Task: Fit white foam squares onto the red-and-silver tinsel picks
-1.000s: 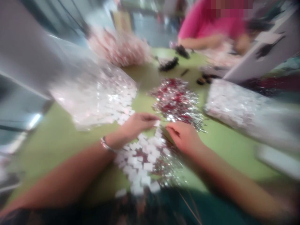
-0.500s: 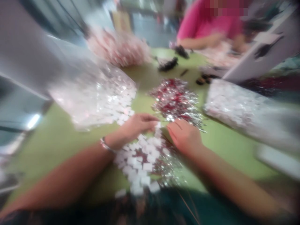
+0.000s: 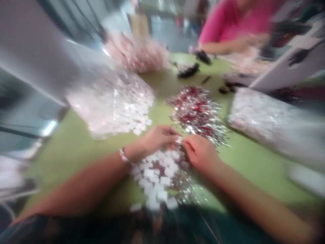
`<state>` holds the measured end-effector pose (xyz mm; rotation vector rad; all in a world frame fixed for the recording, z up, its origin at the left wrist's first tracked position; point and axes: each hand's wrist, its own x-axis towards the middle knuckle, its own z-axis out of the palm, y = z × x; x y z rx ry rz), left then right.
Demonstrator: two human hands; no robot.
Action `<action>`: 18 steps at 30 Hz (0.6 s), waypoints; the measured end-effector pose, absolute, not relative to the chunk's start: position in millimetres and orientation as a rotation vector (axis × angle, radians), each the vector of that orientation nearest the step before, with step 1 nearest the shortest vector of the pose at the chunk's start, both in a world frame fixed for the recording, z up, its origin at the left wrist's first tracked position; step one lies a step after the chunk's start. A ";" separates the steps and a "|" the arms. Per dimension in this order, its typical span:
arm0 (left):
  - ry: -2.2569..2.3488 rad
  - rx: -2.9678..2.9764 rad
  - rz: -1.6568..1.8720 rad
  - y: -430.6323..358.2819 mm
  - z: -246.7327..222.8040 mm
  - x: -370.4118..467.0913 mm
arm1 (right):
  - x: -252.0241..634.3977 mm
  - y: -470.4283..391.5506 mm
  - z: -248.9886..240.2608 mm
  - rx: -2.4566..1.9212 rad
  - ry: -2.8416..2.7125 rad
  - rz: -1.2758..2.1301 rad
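Note:
My left hand (image 3: 162, 139), with a bracelet on its wrist, pinches a small white piece (image 3: 178, 139) between thumb and finger. Close against it on the right, my right hand (image 3: 200, 150) is closed, its fingertips at the same piece; what else it holds is too small and blurred to name. Below both hands lies a pile of small white pieces (image 3: 154, 179), with shiny silver and red items (image 3: 186, 184) beside it. Just beyond the hands is a larger heap of silver and red shiny items (image 3: 196, 112).
On the green table (image 3: 254, 162), a clear bag of white pieces (image 3: 111, 101) lies left and another bag (image 3: 264, 115) right. Pink bundles (image 3: 137, 54) and black bundles (image 3: 188, 70) lie farther back. Across the table sits a person in pink (image 3: 236, 27).
The view has shifted, so most things appear farther right. My hands are closer together, and the white piece is now between their fingertips. The person's hands across the table have moved.

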<state>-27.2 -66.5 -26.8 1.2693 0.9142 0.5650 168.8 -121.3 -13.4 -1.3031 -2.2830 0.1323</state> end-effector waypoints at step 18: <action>1.651 2.643 0.061 -35.0 -12.3 -68.8 | 193.2 -127.6 10.5 -1.466 -2.290 0.587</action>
